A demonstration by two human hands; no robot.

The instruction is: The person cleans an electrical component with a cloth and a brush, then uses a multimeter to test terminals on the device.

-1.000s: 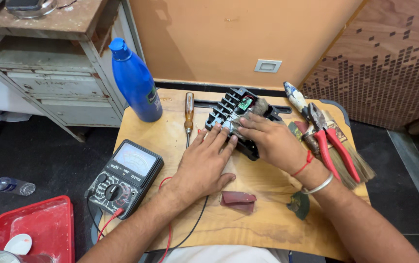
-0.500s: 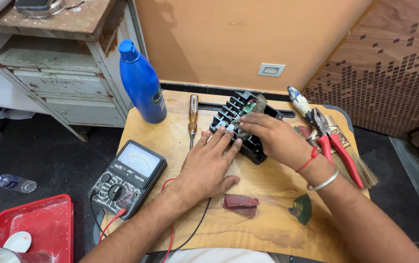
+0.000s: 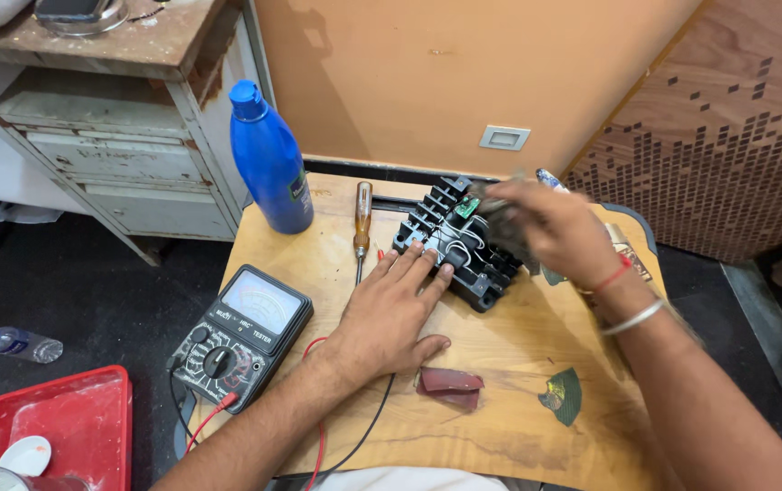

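Left hand (image 3: 389, 314): we lay it flat, fingers spread, fingertips pressing the near edge of the black finned module (image 3: 456, 241), which sits near the middle of the tabletop (image 3: 500, 382), toward its far side.

Right hand (image 3: 545, 227): we hold it over the module's far right end; it is blurred, and we cannot tell whether it pinches anything. A small green circuit board (image 3: 465, 207) shows beside its fingers.

Near items: brown-handled screwdriver (image 3: 363, 218) just left of the module; analogue multimeter (image 3: 241, 335) at the tabletop's left edge, with red and black leads (image 3: 368, 427) running under our left wrist; dark red scrap (image 3: 448, 384) near the thumb; blue bottle (image 3: 270, 159) standing at the far left corner.

Risks, as we judge them: the leads could snag on the left forearm and drag the meter off the edge; the white wires on the module could tear if the right hand pulls hard; the bottle could tip if knocked.
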